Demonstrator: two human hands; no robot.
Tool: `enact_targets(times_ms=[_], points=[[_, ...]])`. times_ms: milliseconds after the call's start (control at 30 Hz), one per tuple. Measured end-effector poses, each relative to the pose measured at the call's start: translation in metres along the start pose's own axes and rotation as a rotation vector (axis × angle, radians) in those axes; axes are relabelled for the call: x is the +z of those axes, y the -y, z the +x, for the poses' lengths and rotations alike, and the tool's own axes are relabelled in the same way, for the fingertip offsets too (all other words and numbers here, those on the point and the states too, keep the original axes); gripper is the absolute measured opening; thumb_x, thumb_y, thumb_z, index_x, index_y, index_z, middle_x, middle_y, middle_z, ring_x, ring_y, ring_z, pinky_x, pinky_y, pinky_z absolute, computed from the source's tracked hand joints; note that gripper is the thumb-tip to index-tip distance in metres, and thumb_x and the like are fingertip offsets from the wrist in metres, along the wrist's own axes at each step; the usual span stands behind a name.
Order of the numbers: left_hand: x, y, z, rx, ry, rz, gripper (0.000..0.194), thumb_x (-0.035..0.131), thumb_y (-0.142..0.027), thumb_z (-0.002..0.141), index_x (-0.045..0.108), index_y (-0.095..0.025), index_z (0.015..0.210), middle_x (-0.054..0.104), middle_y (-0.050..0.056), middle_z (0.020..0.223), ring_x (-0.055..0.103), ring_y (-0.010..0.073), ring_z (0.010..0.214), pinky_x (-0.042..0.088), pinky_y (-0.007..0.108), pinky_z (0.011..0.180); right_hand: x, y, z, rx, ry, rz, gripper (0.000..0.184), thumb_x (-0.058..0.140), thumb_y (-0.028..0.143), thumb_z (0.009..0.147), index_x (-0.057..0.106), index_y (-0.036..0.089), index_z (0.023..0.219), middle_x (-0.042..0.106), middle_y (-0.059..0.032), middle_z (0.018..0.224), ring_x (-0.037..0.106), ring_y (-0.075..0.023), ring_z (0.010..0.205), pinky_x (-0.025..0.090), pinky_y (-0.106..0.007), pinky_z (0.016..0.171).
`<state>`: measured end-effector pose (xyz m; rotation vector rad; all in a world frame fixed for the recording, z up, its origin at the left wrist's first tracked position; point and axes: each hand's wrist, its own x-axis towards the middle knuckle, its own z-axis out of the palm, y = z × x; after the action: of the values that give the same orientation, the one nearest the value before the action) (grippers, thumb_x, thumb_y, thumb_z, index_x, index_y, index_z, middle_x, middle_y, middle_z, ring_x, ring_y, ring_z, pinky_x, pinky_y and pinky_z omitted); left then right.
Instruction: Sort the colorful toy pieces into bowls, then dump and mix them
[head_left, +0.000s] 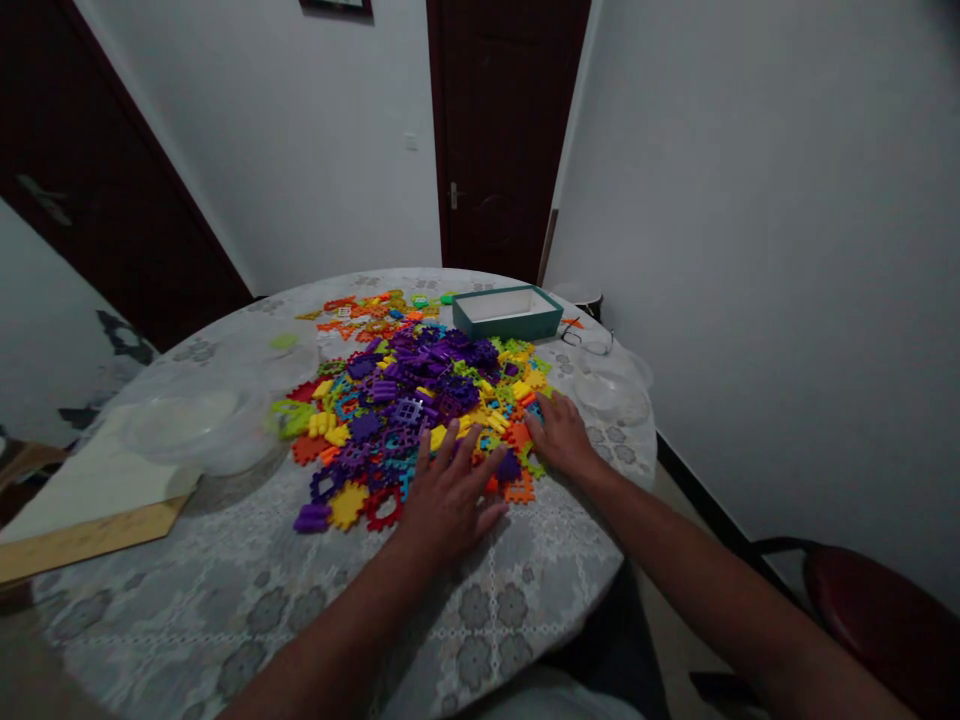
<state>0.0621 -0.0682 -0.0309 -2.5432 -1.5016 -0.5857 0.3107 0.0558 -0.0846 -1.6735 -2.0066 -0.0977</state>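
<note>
A heap of colourful plastic interlocking toy pieces (405, 410) lies on the table, many of them purple, with yellow, red, orange, green and blue ones among them. At its near edge rests my left hand (450, 495), open, its fingers spread over purple and yellow pieces. My right hand (561, 435) is at the right side of the heap, fingers apart and touching the pieces there. Neither hand visibly grips anything. A yellow gear-shaped piece (349, 505) and a purple piece (311, 518) lie left of my left hand.
Behind the heap stands a green box (506, 315) with a white inside. Glasses (589, 342) and a clear plastic container (611, 390) are at the right. Clear plastic bowls (214, 430) and a cardboard sheet (97, 530) lie left on the round table (285, 620). A chair (877, 620) stands right.
</note>
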Motion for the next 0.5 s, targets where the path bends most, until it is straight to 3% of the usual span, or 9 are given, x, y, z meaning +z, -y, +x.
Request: enact_targets(times_ms=[200,400,500], points=[[0.023,0.002,0.013,-0.006,0.049,-0.004,0.059,0.063,-0.066,0.098,0.064,-0.042,0.151,0.056,0.009,0.164,0.037,0.0425,0.159,0.021,0.074,0.129,0.013,0.031,-0.021,-0.136,-0.032,-0.022,0.051,0.046,0.037,0.111,0.058,0.013,0.155,0.051,-0.0235,0.163,0.04,-0.0374,0.156,0.037,-0.059,0.126],[0.014,0.014,0.005,-0.028,0.014,0.049,0.049,0.064,-0.047,0.101,0.068,-0.035,0.148,0.06,0.009,0.16,0.039,0.0419,0.159,0.019,0.071,0.132,0.016,0.053,-0.021,-0.119,-0.018,0.058,0.049,0.047,0.033,0.111,0.058,0.016,0.155,0.045,-0.021,0.167,0.037,-0.0357,0.158,0.036,-0.058,0.128],[0.009,0.018,0.004,-0.036,0.008,0.057,0.05,0.065,-0.045,0.099,0.069,-0.031,0.147,0.06,0.012,0.159,0.041,0.0428,0.158,0.02,0.071,0.132,0.014,0.055,-0.017,-0.146,-0.005,0.139,0.05,0.047,0.032,0.11,0.056,0.018,0.157,0.047,-0.0192,0.167,0.04,-0.0333,0.157,0.037,-0.057,0.128]])
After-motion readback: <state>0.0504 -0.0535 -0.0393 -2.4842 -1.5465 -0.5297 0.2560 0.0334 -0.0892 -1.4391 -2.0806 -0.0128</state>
